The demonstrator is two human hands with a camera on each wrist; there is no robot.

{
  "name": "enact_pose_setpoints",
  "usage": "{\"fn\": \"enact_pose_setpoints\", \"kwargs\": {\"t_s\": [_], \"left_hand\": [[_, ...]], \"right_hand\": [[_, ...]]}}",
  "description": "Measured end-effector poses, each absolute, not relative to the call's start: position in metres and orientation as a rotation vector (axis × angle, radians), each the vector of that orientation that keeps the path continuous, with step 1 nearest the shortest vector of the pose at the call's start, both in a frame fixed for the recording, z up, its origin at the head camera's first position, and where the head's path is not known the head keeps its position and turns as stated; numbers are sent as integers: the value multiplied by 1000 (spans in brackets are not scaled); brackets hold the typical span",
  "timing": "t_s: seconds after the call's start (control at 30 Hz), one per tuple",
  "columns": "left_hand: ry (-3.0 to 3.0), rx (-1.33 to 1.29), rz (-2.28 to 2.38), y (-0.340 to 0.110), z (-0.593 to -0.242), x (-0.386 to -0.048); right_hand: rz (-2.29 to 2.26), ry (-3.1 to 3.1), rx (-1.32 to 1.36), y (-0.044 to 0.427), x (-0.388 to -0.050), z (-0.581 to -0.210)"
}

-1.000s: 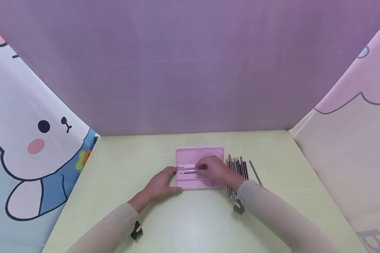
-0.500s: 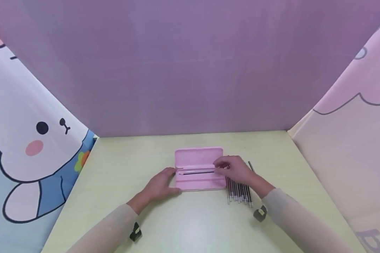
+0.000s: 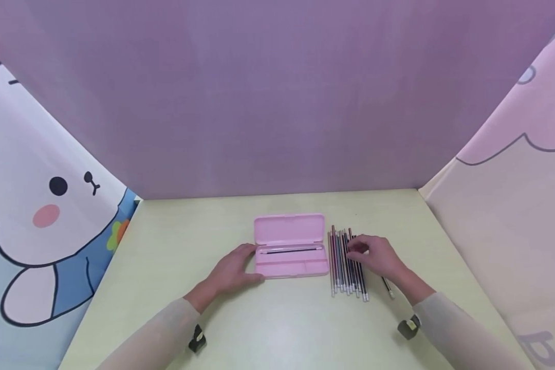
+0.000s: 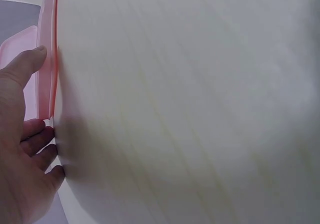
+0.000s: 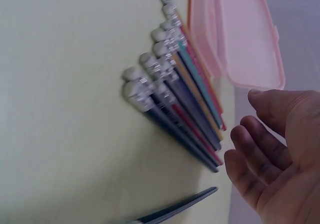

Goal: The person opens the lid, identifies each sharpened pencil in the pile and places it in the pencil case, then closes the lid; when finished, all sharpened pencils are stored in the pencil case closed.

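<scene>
A pink pencil case (image 3: pixel 291 268) lies with its lid (image 3: pixel 289 229) raised back on the table. One dark pencil (image 3: pixel 290 251) lies lengthwise in its rear compartment. My left hand (image 3: pixel 229 271) rests at the left end of the case; in the left wrist view the thumb (image 4: pixel 36 58) touches its wall and the other fingers stay beside the corner. To the right of the case is a row of several pencils (image 3: pixel 344 272), white erasers towards me. My right hand (image 3: pixel 374 253) hovers over the row's right side with nothing in it, thumb and fingers apart in the right wrist view.
A single dark pencil (image 3: pixel 388 288) lies apart on the right, partly hidden beneath the right hand and forearm. A purple panel (image 3: pixel 277 103) stands along the table's far edge. Printed cloths hang at the left (image 3: pixel 51 205) and right (image 3: pixel 513 221).
My right hand has let go of the dark pencil in the case and moved right to above the pencil row. The left hand stays at the case's left end.
</scene>
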State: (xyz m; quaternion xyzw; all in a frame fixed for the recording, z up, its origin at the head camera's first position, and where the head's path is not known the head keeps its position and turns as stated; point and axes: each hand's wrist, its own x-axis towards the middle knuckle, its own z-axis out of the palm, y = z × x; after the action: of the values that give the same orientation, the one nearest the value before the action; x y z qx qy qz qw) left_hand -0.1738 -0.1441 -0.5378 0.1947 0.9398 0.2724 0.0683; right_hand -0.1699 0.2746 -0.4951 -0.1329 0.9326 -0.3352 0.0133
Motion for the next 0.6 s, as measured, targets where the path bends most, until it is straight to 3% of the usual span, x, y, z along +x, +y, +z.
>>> {"fn": "enact_pose_setpoints", "kwargs": {"t_s": [0.6], "left_hand": [[2836, 587, 794, -143, -540, -175]], "right_hand": [[-967, 2939, -317, 284, -166, -527]]}}
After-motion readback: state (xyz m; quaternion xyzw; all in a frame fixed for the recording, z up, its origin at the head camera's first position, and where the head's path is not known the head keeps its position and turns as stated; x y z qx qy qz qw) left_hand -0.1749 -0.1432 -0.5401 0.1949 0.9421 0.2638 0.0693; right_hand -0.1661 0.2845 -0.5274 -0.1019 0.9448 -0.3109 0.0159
